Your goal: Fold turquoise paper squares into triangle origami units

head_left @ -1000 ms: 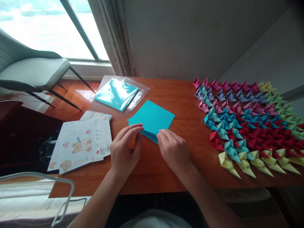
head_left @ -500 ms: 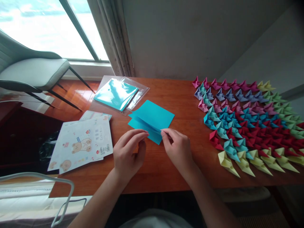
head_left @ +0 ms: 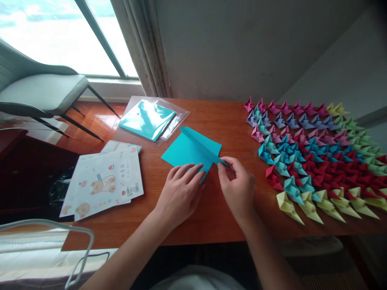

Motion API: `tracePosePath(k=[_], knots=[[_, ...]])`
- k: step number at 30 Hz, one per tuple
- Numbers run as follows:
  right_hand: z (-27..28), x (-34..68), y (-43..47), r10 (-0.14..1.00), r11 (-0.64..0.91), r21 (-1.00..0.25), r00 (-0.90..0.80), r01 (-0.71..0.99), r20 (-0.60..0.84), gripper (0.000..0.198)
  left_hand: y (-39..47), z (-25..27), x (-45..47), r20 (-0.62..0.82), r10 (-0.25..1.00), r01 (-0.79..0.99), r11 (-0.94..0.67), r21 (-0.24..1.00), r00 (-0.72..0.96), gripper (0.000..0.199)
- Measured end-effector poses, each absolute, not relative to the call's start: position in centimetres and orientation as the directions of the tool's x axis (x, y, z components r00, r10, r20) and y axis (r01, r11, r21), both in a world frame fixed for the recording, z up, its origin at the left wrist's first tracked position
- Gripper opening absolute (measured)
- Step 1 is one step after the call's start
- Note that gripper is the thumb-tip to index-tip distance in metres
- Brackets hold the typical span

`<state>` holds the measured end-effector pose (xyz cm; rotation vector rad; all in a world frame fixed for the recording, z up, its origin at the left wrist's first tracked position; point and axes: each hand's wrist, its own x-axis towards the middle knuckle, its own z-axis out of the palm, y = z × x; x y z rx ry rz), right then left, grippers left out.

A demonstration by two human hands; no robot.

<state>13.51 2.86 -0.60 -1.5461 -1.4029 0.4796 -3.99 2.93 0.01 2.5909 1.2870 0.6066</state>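
Note:
Turquoise paper [head_left: 184, 147] lies on the wooden table in front of me, with an upper layer [head_left: 201, 147] standing up seen nearly edge-on. My right hand [head_left: 237, 181] pinches the near right corner of this raised layer between thumb and fingers. On the near edge of the lower paper rests my left hand [head_left: 184, 185], palm down with its fingers stretched out and holding nothing. Whether the layers are one folded sheet or two sheets, I cannot tell.
Rows of folded paper pieces [head_left: 320, 169] in several colours cover the table's right side. A clear packet of turquoise paper [head_left: 148, 119] lies at the back left. Printed bear packets [head_left: 104, 181] overlap the left edge. A chair [head_left: 45, 90] stands by the window.
My right hand has moved right, swinging the upper layer up from the lower paper. My left hand has gone from curled fingers above the near edge to resting flat on the paper.

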Motion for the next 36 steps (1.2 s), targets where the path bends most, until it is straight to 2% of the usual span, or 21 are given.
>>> tracePosePath(k=[3,6,11,13,16,20,23,28,32,36], knots=[[0.3,14.2,2.3,0.867,0.185,-0.741,0.247,0.646,0.432,0.014,2.9,0.1,-3.7,0.21,0.791,0.734,-0.612,0.294,0.575,0.034],[1.0,15.1,1.2,0.847,0.237,-0.677,0.193,0.697,0.496,0.016,2.9,0.2,-4.1,0.207,0.808,0.765,-0.59,0.26,0.552,0.036],[0.3,17.1,-1.7,0.864,0.304,-0.587,0.042,0.751,0.501,0.023,3.2,0.3,-6.1,0.194,0.852,0.827,-0.52,0.214,0.486,0.028],[-0.2,18.0,-3.1,0.871,0.337,-0.565,-0.023,0.753,0.49,0.026,3.3,0.3,-6.9,0.225,0.85,0.83,-0.519,0.204,0.477,0.035],[-0.5,19.1,-5.2,0.908,0.351,-0.624,-0.093,0.698,0.408,0.023,3.4,0.1,-7.6,0.246,0.851,0.828,-0.515,0.221,0.463,0.036],[-0.2,20.0,-7.1,0.977,0.189,-0.798,-0.025,0.573,0.214,0.013,3.1,0.1,-7.2,0.326,0.833,0.789,-0.539,0.293,0.448,0.031],[0.1,20.2,-7.7,0.992,0.063,-0.866,0.063,0.496,0.108,0.013,2.5,0.3,-6.7,0.36,0.819,0.743,-0.565,0.36,0.448,0.034],[-0.2,20.1,-7.6,0.981,-0.079,-0.883,0.193,0.462,0.013,0.012,1.7,0.8,-6.6,0.391,0.824,0.7,-0.559,0.445,0.409,0.043],[-0.2,20.0,-7.1,0.976,-0.137,-0.888,0.213,0.439,-0.046,0.016,1.2,1.7,-6.7,0.441,0.833,0.684,-0.537,0.494,0.335,0.044],[-0.3,19.8,-6.1,0.966,-0.194,-0.903,0.237,0.384,-0.107,0.021,-0.3,2.8,-5.6,0.544,0.761,0.655,-0.616,0.436,0.354,0.046]])
